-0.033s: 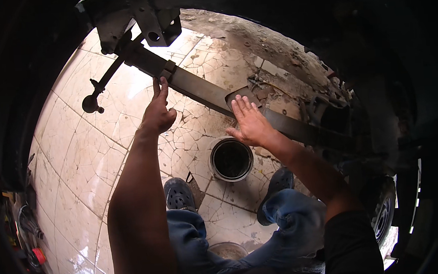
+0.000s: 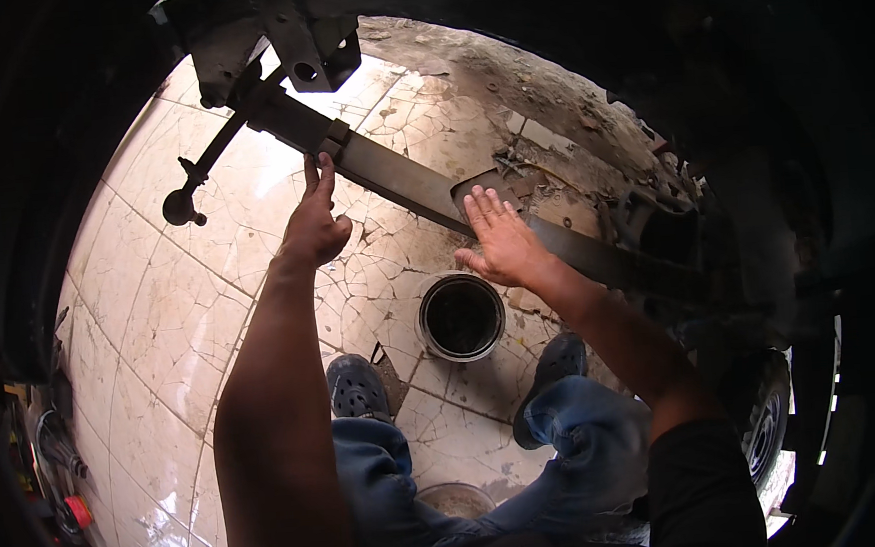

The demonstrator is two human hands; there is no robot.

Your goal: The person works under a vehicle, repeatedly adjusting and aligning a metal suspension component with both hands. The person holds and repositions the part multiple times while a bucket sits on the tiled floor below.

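A long dark leaf spring (image 2: 401, 175) runs slantwise from a metal bracket (image 2: 312, 56) at the far left into shadow on the right. A metal clip (image 2: 335, 136) wraps the spring. My left hand (image 2: 316, 224) holds nothing; two fingers stretch up to the spring's near edge just below the clip, the others curl in. My right hand (image 2: 504, 244) is open, fingers stretched out toward a flat plate (image 2: 476, 187) on the spring. Its fingertips overlap the plate's near side; whether they press on it I cannot tell.
An open bucket (image 2: 462, 317) with a dark inside stands on the cracked tile floor (image 2: 197, 268) between my feet. A rod with a ball-shaped end (image 2: 181, 205) hangs at the left. A wheel (image 2: 767, 424) is at the right. Rubble lies beyond the spring.
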